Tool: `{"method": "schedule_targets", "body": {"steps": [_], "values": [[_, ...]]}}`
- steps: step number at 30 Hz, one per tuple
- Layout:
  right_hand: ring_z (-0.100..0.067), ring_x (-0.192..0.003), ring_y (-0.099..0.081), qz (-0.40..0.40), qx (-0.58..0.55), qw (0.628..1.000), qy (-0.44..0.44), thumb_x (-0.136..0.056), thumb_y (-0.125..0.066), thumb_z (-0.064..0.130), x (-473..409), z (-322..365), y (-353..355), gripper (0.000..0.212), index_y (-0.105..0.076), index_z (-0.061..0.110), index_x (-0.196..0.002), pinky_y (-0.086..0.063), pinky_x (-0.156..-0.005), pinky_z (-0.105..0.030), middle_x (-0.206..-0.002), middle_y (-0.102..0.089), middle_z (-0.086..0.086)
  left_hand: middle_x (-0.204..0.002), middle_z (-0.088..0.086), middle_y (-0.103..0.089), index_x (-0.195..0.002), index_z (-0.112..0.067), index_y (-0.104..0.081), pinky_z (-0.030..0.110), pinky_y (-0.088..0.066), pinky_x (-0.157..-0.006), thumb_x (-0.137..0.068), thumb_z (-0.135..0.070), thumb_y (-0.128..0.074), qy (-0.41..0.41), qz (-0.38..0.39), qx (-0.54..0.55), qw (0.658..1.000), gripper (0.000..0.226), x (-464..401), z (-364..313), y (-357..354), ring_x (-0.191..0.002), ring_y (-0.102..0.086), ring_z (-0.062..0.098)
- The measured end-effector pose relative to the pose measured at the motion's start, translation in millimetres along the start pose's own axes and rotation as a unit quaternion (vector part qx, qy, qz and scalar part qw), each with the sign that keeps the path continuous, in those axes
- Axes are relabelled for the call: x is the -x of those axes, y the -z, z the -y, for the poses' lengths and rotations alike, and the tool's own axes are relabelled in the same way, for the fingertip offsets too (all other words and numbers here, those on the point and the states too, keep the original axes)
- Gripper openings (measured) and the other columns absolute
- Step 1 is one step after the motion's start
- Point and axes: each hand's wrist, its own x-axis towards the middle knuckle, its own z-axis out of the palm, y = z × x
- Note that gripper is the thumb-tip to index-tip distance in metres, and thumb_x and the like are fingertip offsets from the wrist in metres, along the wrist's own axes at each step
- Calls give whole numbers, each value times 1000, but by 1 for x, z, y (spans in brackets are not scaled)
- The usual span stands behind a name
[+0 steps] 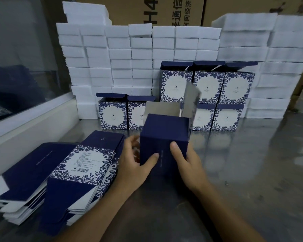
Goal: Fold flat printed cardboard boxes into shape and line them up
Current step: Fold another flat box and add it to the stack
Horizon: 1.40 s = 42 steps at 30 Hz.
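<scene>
Steel table (252, 172) looks slick; our left hand (135, 165) and right hand (187, 161) clamp the box (163, 137); top flaps above our thumbs are open, so squeezing harder could buckle it.

A packing workroom: white foam blocks (122, 55) stacked in walls along the steel surface's (252, 163) far edge, brown shipping cartons (178, 11) behind, flat printed boxes (59, 173) piled at its left.

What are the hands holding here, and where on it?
Both hands, left and right, grip the half-folded navy box at its lower side edges, thumbs on the near face.
</scene>
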Motion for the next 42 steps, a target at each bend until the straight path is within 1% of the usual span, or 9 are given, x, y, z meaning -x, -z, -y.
{"method": "schedule_targets", "body": {"steps": [3, 7, 9, 11, 14, 19, 24, 30, 42], "values": [[-9, -107, -68, -72, -67, 995, -18, -82, -51, 75, -2, -2, 1, 62, -64, 26, -118, -55, -91, -34, -112, -72, 12, -134, -11, -57, -142, -29, -42, 46, -52, -97, -64, -51, -77, 46, 42, 73, 995, 88, 0, 0, 3, -118, -61, 20], [-27, -104, -67, -118, -88, 988, -52, -84, -43, 77, -6, -1, 8, 70, -65, 14, -105, -51, -96, -53, -105, -72, -5, -124, -43, -52, -150, -41, -17, 23, -54, -89, -57, -52, -84, 69, 133, 60, 987, 115, 0, -3, 4, -115, -59, -4], [-27, -102, -67, -139, -96, 983, -76, -86, -45, 78, -8, 0, 9, 66, -65, 16, -102, -53, -93, -52, -102, -72, -6, -143, -30, -44, -148, -48, -6, 22, -51, -95, -49, -53, -88, 103, 150, 46, 982, 128, 0, -4, 3, -125, -50, -4], [-21, -97, -68, -170, -77, 978, -93, -88, -50, 71, -9, -2, 8, 54, -66, 20, -97, -56, -80, -40, -96, -72, -2, -156, -18, -23, -147, -53, 9, 32, -40, -109, -40, -65, -85, 107, 102, -51, 988, 143, 1, -8, 0, -138, -36, 5], [-1, -84, -66, -223, -30, 971, -87, -90, -63, 55, -11, -3, 4, 33, -63, 22, -98, -48, -64, -15, -93, -68, 7, -150, -19, -15, -148, -46, 14, 30, -34, -102, -44, -65, -82, 13, 15, -188, 982, 143, 6, -10, -7, -137, -28, 11], [-12, -55, -58, -136, -90, 986, -39, -99, -46, 48, -7, 10, -14, 54, -62, 8, -66, -46, -54, -19, -58, -64, -3, -148, -1, -21, -155, -27, 4, 41, -54, -73, -50, -68, -75, -92, -56, -324, 940, 137, 7, -11, -7, -125, -45, 29], [-9, -42, -47, -90, -56, 994, 24, -103, -50, 39, 0, 15, -20, 66, -51, 3, -48, -40, -49, -16, -44, -53, -4, -148, 8, -25, -155, -25, 4, 44, -57, -68, -52, -66, -80, -91, -61, -365, 924, 139, 5, -14, -3, -114, -57, 36], [-10, -33, -28, -83, -60, 994, -40, -100, -50, 10, -1, 22, -14, 58, -43, 5, -43, -27, -39, -20, -36, -36, -4, -149, 10, -26, -155, -24, 4, 42, -57, -65, -52, -58, -87, -98, -44, -395, 912, 141, 4, -18, 0, -108, -61, 35], [-12, -39, -26, -145, -97, 970, -169, -102, -53, 36, -11, 10, 14, 67, -37, 22, -39, -25, -42, -22, -43, -34, 0, -156, 2, -20, -156, -28, 3, 41, -57, -71, -50, -60, -83, -138, 4, -391, 910, 141, 6, -18, -3, -117, -58, 30]]}}
